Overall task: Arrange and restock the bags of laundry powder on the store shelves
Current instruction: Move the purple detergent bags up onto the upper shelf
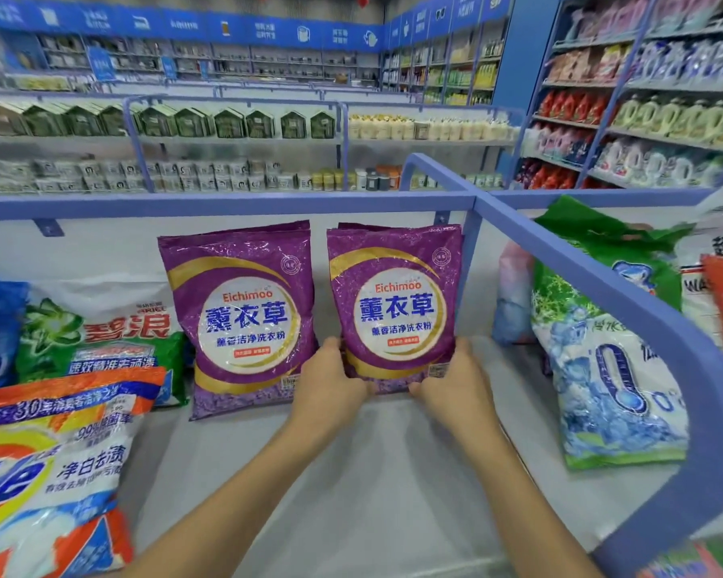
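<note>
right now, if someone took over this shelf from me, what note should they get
Left hand and right hand each grip a bottom corner of the right purple bag, upright beside the blue divider.
Done: left purple bag stands next to it, label out.
Left: release once it stands alone, then probably straighten the orange bag lying at front left.

Blue shelf rail (226,201) — stocked shelves (243,140) beyond.

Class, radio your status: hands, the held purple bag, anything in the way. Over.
Left hand, right hand grip bottom corners of right-hand purple plastic powder bag. Bag upright beside matching purple bag. Blue divider rail close right.
</note>
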Action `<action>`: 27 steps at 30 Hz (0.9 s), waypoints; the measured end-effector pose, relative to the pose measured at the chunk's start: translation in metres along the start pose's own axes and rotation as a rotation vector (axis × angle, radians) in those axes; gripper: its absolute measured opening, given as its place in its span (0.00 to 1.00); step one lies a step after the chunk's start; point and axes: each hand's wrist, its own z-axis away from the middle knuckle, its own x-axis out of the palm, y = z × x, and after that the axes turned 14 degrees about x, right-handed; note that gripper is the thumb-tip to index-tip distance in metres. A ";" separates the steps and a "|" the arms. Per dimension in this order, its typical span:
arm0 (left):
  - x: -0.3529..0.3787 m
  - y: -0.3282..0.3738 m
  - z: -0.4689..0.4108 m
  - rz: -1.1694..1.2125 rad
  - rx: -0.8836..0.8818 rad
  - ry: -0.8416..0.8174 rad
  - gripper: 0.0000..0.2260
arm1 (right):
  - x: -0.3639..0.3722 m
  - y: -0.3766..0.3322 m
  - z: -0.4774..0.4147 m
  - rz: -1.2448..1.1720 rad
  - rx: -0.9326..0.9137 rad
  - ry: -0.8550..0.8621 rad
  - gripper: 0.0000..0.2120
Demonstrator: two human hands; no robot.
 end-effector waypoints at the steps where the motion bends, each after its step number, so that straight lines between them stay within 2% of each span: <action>1: 0.002 0.001 0.000 -0.040 0.034 0.036 0.21 | 0.000 0.001 -0.002 0.023 -0.008 0.026 0.27; 6: 0.008 0.002 -0.003 -0.059 0.116 0.096 0.18 | -0.003 0.005 -0.007 0.017 -0.057 0.080 0.23; 16: 0.002 0.003 0.015 -0.182 0.129 0.020 0.10 | -0.012 0.013 0.013 0.122 -0.130 0.049 0.26; 20: -0.006 0.008 0.035 -0.170 0.200 -0.041 0.18 | -0.021 0.018 0.032 0.195 -0.201 0.058 0.29; 25: -0.026 0.014 0.086 -0.443 0.235 -0.043 0.33 | -0.045 0.019 0.089 0.391 -0.370 -0.044 0.36; 27: -0.031 0.018 0.113 -0.532 0.250 -0.012 0.34 | -0.057 0.026 0.112 0.414 -0.453 -0.066 0.33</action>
